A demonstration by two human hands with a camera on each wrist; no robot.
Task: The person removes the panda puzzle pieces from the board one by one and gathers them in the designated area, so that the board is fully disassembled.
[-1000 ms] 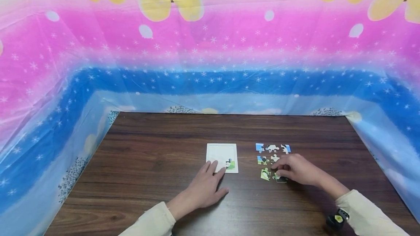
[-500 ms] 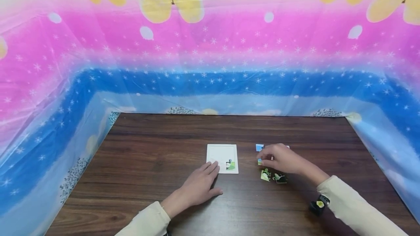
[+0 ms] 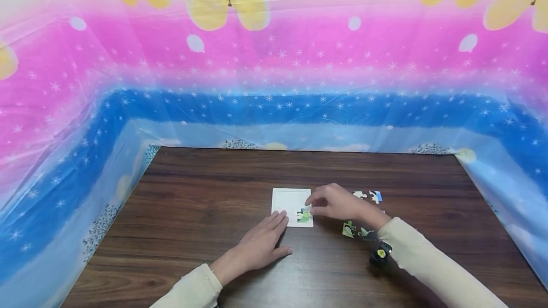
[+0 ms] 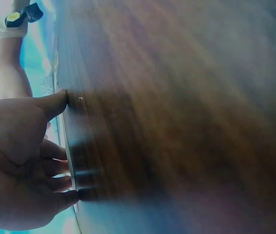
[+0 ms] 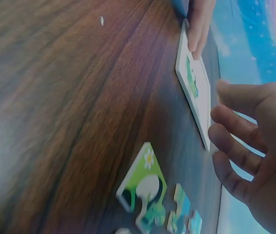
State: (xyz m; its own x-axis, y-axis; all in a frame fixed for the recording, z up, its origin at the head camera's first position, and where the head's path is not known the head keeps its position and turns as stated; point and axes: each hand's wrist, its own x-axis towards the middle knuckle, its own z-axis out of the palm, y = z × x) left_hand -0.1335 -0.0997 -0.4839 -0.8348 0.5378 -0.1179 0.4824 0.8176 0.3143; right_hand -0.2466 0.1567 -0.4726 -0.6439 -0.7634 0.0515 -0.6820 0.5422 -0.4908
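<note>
A white square puzzle tray (image 3: 280,198) lies on the table, with one green-and-black panda piece (image 3: 303,217) in its lower right corner. My left hand (image 3: 259,244) rests with its fingers extended on the tray's lower left part; in the left wrist view the thumb (image 4: 55,103) stands apart from the fingers. At the tray's right edge my right hand (image 3: 336,202) pinches a puzzle piece, mostly hidden by its fingertips. The right wrist view shows the thumb and curled fingers (image 5: 235,146) beside the tray (image 5: 203,114).
Several loose puzzle pieces lie right of the tray, among them a green piece (image 3: 348,229), a dark green piece (image 3: 366,234) and a blue-cornered piece (image 3: 376,197). The right forearm covers others. A patterned cloth (image 3: 274,108) hangs along the table's (image 3: 205,179) back and sides.
My right hand has moved left from the loose pieces to the tray's right edge. The left hand has drawn slightly back, its fingers still on the tray.
</note>
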